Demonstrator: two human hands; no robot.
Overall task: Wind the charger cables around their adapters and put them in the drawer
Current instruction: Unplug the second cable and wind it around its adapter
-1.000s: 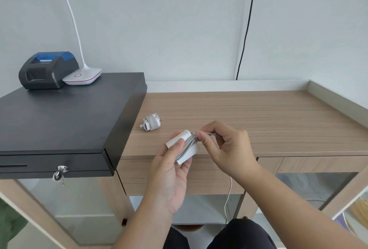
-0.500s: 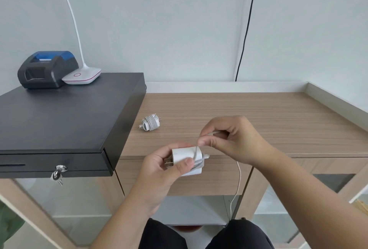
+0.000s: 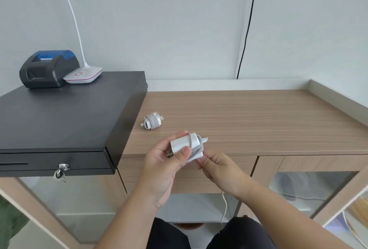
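Gripping 1 white block-shaped plastic charger adapter [image 3: 184, 142] above the front edge of the wood-grain desk [image 3: 258, 121], the left hand [image 3: 165, 167] curls thumb and fingers round it. The right hand [image 3: 217, 169] pinches its white cable [image 3: 196, 150], partly looped round the adapter, the tail hanging below. 1 wound white charger [image 3: 152, 122] lies on the desk beside the black metal cash drawer [image 3: 59, 121].

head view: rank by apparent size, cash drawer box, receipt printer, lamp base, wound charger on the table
1. cash drawer box
2. receipt printer
3. lamp base
4. wound charger

The printer and lamp base stand farther back, so their apparent size understates them.
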